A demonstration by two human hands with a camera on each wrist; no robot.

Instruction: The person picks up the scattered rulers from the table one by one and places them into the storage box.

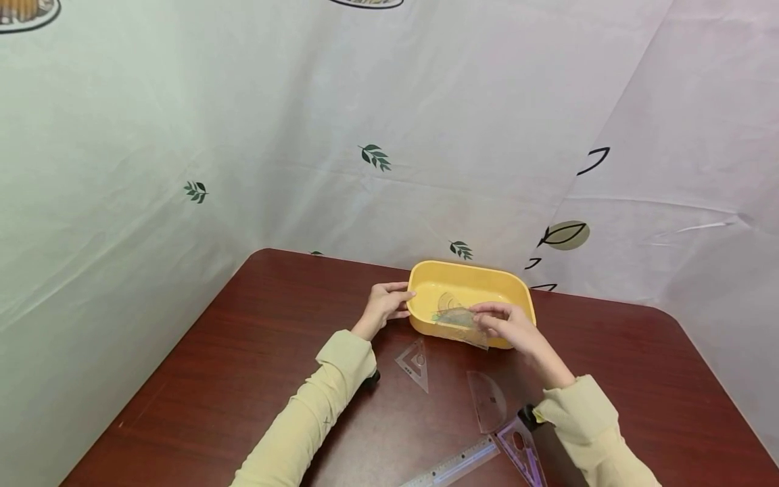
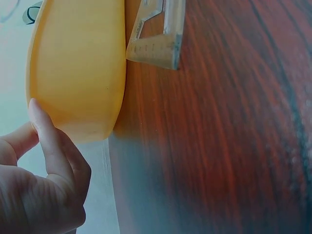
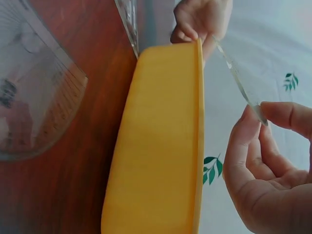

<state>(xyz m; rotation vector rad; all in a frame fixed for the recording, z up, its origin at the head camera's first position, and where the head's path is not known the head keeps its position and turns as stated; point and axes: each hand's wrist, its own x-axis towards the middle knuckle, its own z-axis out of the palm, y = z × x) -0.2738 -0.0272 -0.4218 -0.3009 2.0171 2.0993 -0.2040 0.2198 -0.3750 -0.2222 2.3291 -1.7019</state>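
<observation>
My left hand (image 1: pixel 385 308) pinches the left end of a yellow plastic basin (image 1: pixel 521 287) at its rim, thumb and fingers on either side of the wall. Over the basin's near side, my right hand (image 1: pixel 504 323) holds a thin clear set square (image 1: pixel 456 316) between thumb and fingertips. This piece is tilted and appears edge-on in the right wrist view. Another clear set square (image 1: pixel 416 365) lies on the table just in front of the basin. A clear protractor (image 1: pixel 489 400) rests nearer me, below my right hand.
Toward the table's near side lie a clear ruler with a purple strip (image 1: pixel 453 465) and a purple set square (image 1: pixel 525 454), partly beside my right sleeve. The dark red table (image 1: pixel 243 352) meets a pale patterned cloth (image 1: pixel 292 169) right behind the basin.
</observation>
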